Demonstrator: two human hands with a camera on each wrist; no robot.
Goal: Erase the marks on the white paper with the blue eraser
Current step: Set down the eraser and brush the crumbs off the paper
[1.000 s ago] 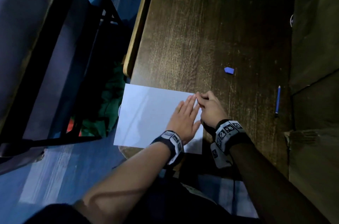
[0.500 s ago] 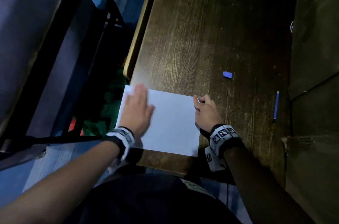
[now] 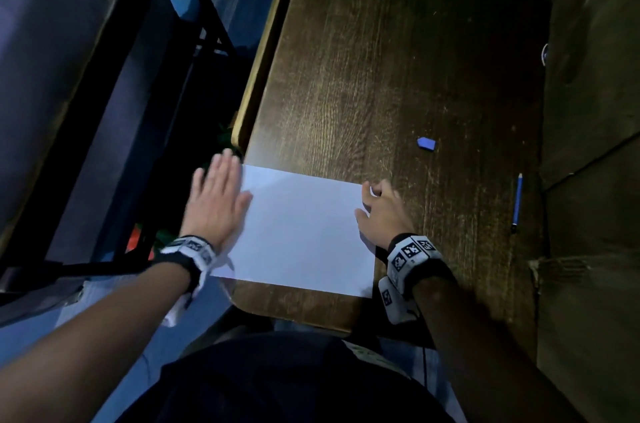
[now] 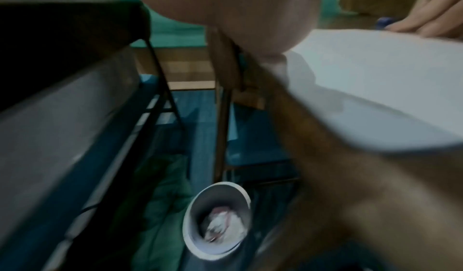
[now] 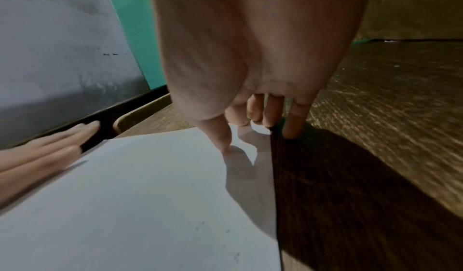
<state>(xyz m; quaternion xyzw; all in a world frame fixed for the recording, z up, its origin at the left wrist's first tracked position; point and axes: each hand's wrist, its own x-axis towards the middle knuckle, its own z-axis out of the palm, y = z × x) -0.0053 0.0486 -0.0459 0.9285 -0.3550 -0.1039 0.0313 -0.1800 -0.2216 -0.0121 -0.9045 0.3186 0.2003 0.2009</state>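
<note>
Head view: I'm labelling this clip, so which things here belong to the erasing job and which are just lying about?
Part of the job:
- white paper, on the desk
- blue eraser, lying untouched beyond the paper
- left hand, flat at the paper's left edge
- right hand, fingers at its right corner

Just lying about:
- blue pencil
- white bin under the desk

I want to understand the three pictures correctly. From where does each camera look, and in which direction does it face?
Head: above, looking down at the table, paper, eraser and pencil; both forearms show.
Left wrist: at the table's left edge, facing down past the left hand to a cup.
Right wrist: low, facing along the right hand to its fingertips on the paper's corner.
Shared: the wrist views both show the paper and the opposite hand.
</note>
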